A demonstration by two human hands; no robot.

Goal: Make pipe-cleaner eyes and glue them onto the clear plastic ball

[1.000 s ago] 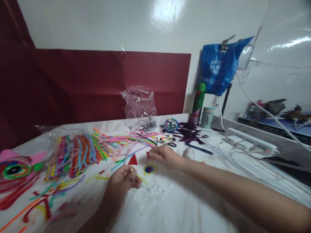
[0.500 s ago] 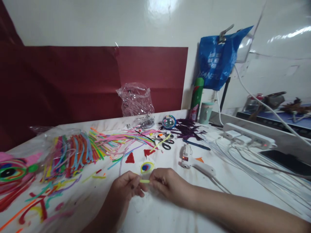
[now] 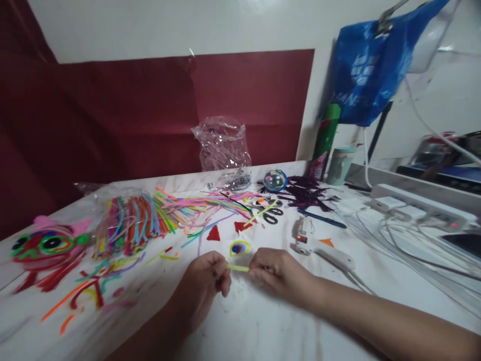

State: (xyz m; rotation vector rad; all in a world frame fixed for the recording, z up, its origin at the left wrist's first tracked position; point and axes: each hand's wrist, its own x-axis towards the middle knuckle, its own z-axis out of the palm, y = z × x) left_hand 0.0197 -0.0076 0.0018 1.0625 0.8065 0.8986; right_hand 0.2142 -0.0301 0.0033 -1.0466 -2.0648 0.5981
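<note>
A short yellow pipe cleaner (image 3: pixel 237 268) stretches between my two hands above the white tabletop. Its left end is pinched by my left hand (image 3: pixel 210 275), with thumb and fingers closed. My right hand (image 3: pixel 276 271) grips the other end, fingers curled. Just beyond them lies an eye shape (image 3: pixel 240 248) of coiled yellow, blue and red pipe cleaner on a pale backing. Behind it are two red pieces, a triangle (image 3: pixel 213 233) and a second red piece (image 3: pixel 242 227). A longer yellow pipe cleaner (image 3: pixel 261 213) crosses near black-handled scissors (image 3: pixel 273 215).
At right a white glue gun (image 3: pixel 305 238) lies with its cord trailing, near a power strip (image 3: pixel 423 205) and cables. Bundled pipe cleaners (image 3: pixel 130 220), coloured scraps (image 3: pixel 93 288) and a pink face craft (image 3: pixel 48 250) occupy the left. Dark purple strands (image 3: pixel 308 193) lie at the back.
My hands are slightly farther apart, and more of the yellow pipe cleaner shows between them. The view has turned left and tilted, bringing the whole pink face craft into sight.
</note>
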